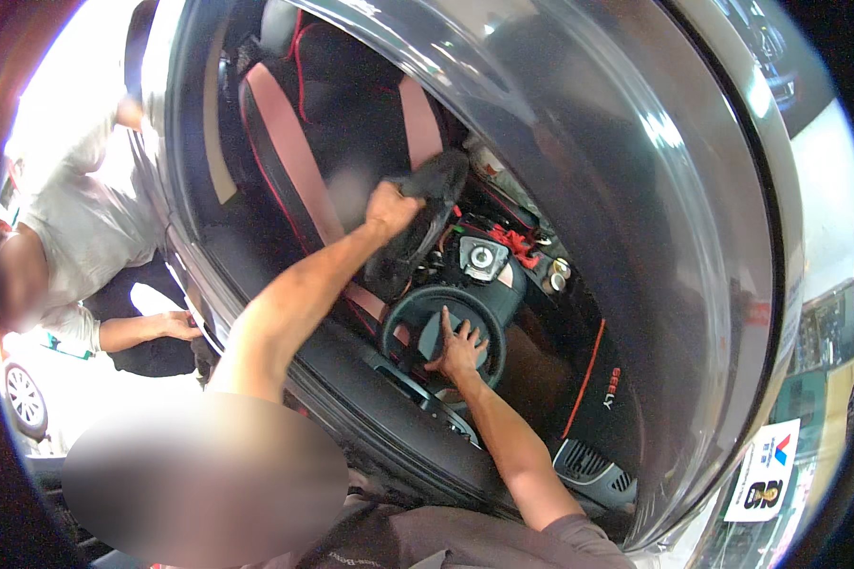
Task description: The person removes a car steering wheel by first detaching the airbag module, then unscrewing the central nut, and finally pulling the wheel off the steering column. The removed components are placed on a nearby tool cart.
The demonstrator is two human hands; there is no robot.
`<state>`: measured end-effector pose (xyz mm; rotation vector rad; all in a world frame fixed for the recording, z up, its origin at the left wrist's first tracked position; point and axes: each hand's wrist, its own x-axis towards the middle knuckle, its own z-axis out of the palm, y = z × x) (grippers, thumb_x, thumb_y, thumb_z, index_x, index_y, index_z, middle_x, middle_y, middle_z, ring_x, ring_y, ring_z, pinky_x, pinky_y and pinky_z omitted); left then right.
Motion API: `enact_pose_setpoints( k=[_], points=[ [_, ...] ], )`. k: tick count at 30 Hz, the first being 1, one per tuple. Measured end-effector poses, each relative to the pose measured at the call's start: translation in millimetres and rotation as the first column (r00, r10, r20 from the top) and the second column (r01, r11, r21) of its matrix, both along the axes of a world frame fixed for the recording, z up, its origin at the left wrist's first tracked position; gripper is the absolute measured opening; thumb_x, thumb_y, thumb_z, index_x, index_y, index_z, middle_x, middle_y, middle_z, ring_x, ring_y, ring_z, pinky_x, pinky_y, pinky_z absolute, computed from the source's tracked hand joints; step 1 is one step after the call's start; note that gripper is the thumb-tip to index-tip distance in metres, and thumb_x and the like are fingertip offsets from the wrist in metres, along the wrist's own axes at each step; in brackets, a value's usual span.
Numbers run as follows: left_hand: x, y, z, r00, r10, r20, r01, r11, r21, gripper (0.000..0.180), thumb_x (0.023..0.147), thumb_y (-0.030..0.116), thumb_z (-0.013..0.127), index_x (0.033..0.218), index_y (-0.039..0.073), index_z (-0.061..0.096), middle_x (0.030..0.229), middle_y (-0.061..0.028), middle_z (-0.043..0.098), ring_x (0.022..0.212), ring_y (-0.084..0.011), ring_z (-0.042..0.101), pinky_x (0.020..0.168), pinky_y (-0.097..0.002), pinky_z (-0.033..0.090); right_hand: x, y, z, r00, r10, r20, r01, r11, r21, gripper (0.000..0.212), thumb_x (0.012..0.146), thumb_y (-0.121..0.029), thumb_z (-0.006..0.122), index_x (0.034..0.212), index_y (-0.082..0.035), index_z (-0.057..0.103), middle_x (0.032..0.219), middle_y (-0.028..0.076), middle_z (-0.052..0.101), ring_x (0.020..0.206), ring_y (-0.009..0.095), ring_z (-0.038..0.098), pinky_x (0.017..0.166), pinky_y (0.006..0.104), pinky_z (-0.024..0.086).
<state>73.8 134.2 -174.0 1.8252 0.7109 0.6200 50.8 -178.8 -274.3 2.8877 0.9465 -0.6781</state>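
Note:
My left hand [392, 211] is closed around a long, dark, soft-looking black piece [435, 213] beside the front seat [346, 123], which is black with pink panels and red piping. Its lower end reaches down close to the steering wheel [389, 327]; what exactly it is I cannot make out. With fingers spread, my right hand [460, 353] rests over the hub at the middle of the wheel and covers part of it. Just beyond the wheel lies a squarish silver-grey part [482, 258] with a round centre. Bright red straps or wires [514, 244] lie beside that part.
A car's dark, shiny windshield and roof [636, 142] curve over my arms. The door sill [351, 455] runs below them. At the left, another person in a light grey shirt [95, 204] has a hand [176, 325] near the car's edge. Small round items [558, 275] sit by the console.

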Motion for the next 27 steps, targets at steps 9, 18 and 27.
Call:
enact_pose_setpoints(
  k=[9, 18, 27],
  points=[
    [-94, 0, 135, 0.945, -0.021, 0.327, 0.215, 0.794, -0.569, 0.016, 0.088, 0.013, 0.063, 0.076, 0.007, 0.053, 0.065, -0.0007, 0.048, 0.052, -0.0098, 0.039, 0.050, -0.0289, 0.034, 0, 4, -1, 0.999, 0.038, 0.012, -0.037, 0.999, -0.038, 0.150, 0.056, -0.045, 0.098, 0.162, -0.041, -0.008, 0.163, 0.028, 0.022, 0.148, 0.055, 0.022, 0.112, 0.0761, 0.021],
    [-116, 13, 134, 0.879, -0.342, 0.333, 0.464, 0.778, -0.423, 0.016, 0.084, 0.007, 0.060, 0.072, 0.009, 0.050, 0.062, 0.0043, 0.041, 0.051, -0.0069, 0.033, 0.049, -0.0285, 0.026, 61, -1, 41, 0.865, -0.065, -0.498, 0.342, 0.803, 0.488, 0.119, 0.073, -0.062, 0.085, 0.157, 0.001, 0.030, 0.155, 0.024, 0.042, 0.147, 0.037, 0.036, 0.119, 0.0451, 0.033],
    [-118, 4, 145, 0.772, -0.434, 0.464, 0.635, 0.565, -0.527, 0.015, 0.080, 0.007, 0.056, 0.068, 0.009, 0.047, 0.054, 0.0021, 0.041, 0.044, -0.0074, 0.036, 0.046, -0.0257, 0.029, 65, -23, 136, 0.423, -0.111, -0.899, 0.899, -0.075, 0.432, 0.103, 0.086, -0.088, 0.042, 0.161, -0.020, 0.023, 0.159, 0.017, 0.037, 0.147, 0.033, 0.033, 0.118, 0.0584, 0.023]
  ],
)
